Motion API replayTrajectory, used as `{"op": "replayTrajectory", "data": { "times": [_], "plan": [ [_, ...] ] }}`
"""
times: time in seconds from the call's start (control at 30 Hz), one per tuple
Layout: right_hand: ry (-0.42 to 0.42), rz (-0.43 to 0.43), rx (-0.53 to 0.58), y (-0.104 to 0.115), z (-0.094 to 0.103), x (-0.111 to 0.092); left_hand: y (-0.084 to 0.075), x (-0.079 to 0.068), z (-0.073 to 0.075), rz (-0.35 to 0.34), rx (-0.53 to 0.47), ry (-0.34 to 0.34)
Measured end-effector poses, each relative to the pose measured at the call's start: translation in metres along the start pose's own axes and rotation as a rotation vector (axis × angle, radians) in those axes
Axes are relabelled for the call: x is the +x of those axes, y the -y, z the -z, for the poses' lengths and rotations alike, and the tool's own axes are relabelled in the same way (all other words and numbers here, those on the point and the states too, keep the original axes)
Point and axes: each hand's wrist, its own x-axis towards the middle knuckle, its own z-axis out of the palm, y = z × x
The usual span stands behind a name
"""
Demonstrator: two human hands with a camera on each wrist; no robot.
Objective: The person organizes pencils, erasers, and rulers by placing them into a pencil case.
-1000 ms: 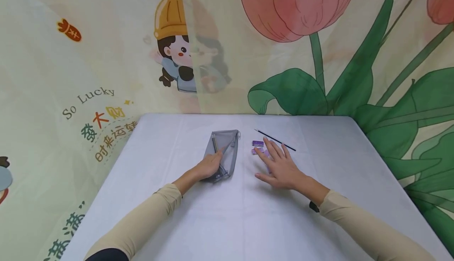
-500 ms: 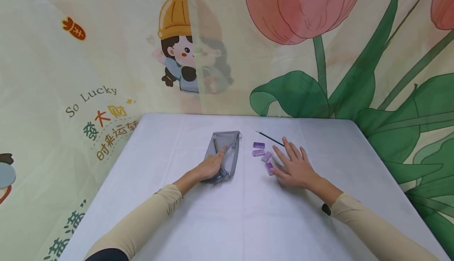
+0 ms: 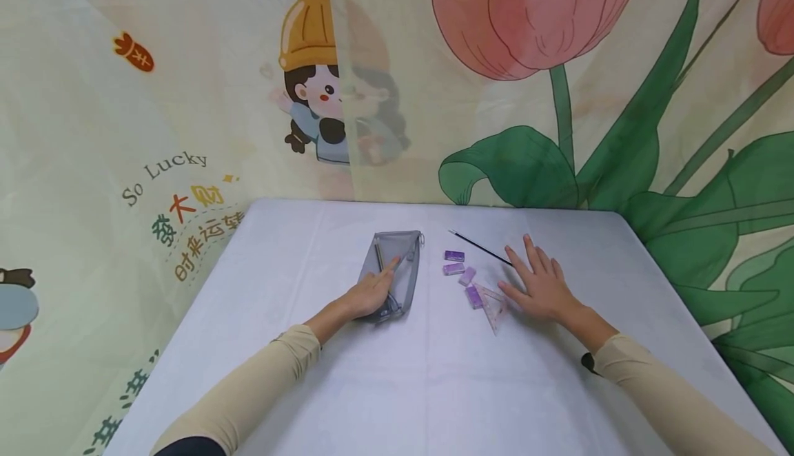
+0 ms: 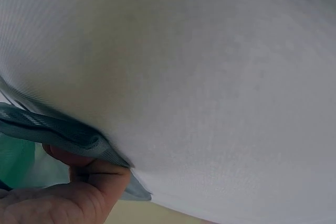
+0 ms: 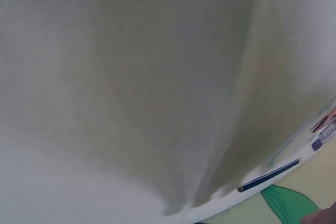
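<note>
My left hand (image 3: 370,294) holds a grey mesh pencil case (image 3: 406,273), its index finger pointing along the top. In the left wrist view, the thumb and fingers of this hand (image 4: 68,200) grip the case's zippered edge (image 4: 58,129). Through the mesh shows a thin pencil-like stick (image 3: 379,253). My right hand (image 3: 538,287) hovers with fingers spread and holds nothing. It overlaps the lower end of a dark pencil (image 3: 477,244) in the head view. Left of that hand lie a clear triangular set square (image 3: 493,310) and several purple erasers (image 3: 454,255).
A white cloth covers the table (image 3: 372,387). Behind it hangs a printed curtain (image 3: 397,84) with tulips and a cartoon figure. The right wrist view catches the pencil (image 5: 270,175) and an eraser (image 5: 316,144) near the table's far edge.
My right hand has moved right, off the erasers, uncovering them and the set square. My left hand stays on the pencil case.
</note>
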Motion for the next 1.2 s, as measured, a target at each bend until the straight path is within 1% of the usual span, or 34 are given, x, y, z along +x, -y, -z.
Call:
{"op": "replayTrajectory", "data": {
  "times": [0.1,0.3,0.53,0.63,0.73,0.83,0.93,1.0,1.1,1.2],
  "plan": [
    [0.017,-0.012,0.002,-0.005,0.003,0.004,0.000,0.000,0.001,0.001,0.008,0.001],
    [0.047,0.005,0.008,-0.016,0.006,0.017,0.001,0.000,0.003,0.000,0.011,-0.006],
    [0.092,-0.008,0.013,-0.026,0.000,0.024,0.003,-0.002,0.002,0.005,0.018,-0.011],
    [0.117,-0.025,0.037,-0.028,-0.003,0.027,0.003,-0.003,0.003,0.003,0.026,0.000],
    [0.096,-0.035,0.105,-0.030,-0.004,0.031,0.001,-0.002,0.004,-0.009,0.013,0.010],
    [0.065,-0.055,0.242,-0.033,-0.003,0.039,0.001,-0.001,0.004,-0.021,0.001,0.013],
    [0.072,-0.120,0.393,-0.035,-0.003,0.045,0.001,-0.001,0.004,-0.026,-0.003,0.016],
    [0.091,-0.170,0.459,-0.037,-0.003,0.048,0.000,-0.001,0.004,-0.030,-0.001,0.019],
    [0.118,-0.236,0.484,-0.040,-0.005,0.051,0.000,0.000,0.002,-0.031,0.000,0.025],
    [0.133,-0.260,0.471,-0.041,-0.008,0.054,0.001,0.001,0.002,-0.026,-0.005,0.026]
  ]
}}
